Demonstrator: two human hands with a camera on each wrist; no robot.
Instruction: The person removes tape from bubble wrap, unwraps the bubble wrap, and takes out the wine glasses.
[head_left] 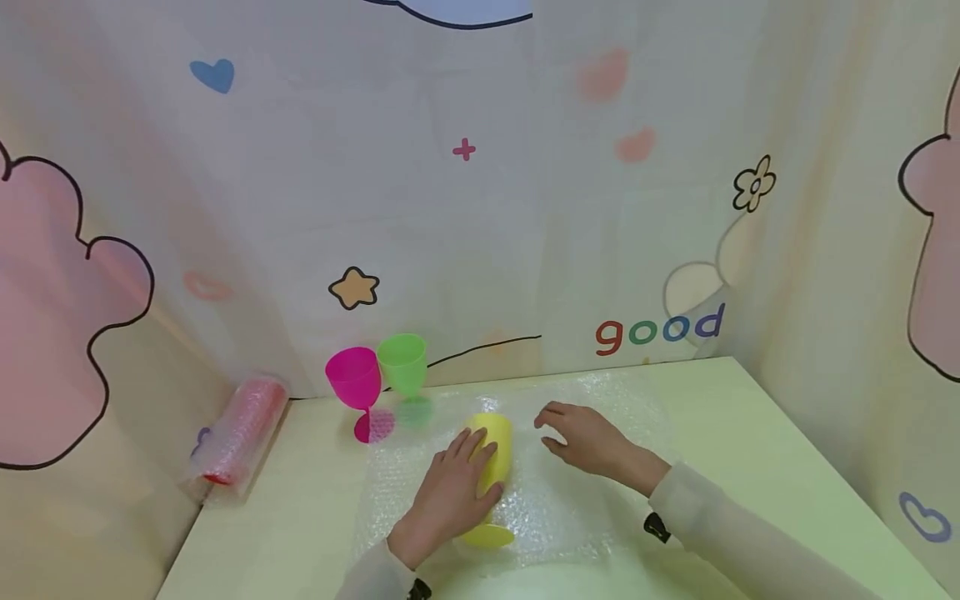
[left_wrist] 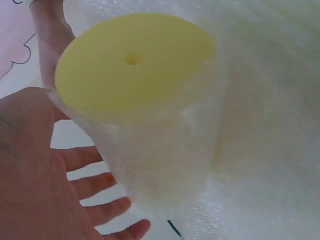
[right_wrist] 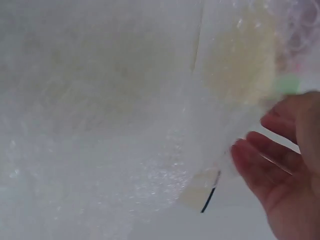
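A yellow plastic goblet lies on its side on a sheet of bubble wrap, its round foot towards me. My left hand rests on the goblet's cup with fingers extended and spread. In the left wrist view the goblet's foot is close, and cloudy wrap covers the part below it. To the right, my right hand is over the wrap with fingers bent loosely, a gap between thumb and fingertips. The right wrist view has that hand beside the wrap; whether it touches is unclear.
A magenta goblet and a green goblet stand upright at the table's back edge, the wrap's corner over their feet. At the left edge lies a reddish bubble-wrapped bundle. A printed curtain hangs behind the table.
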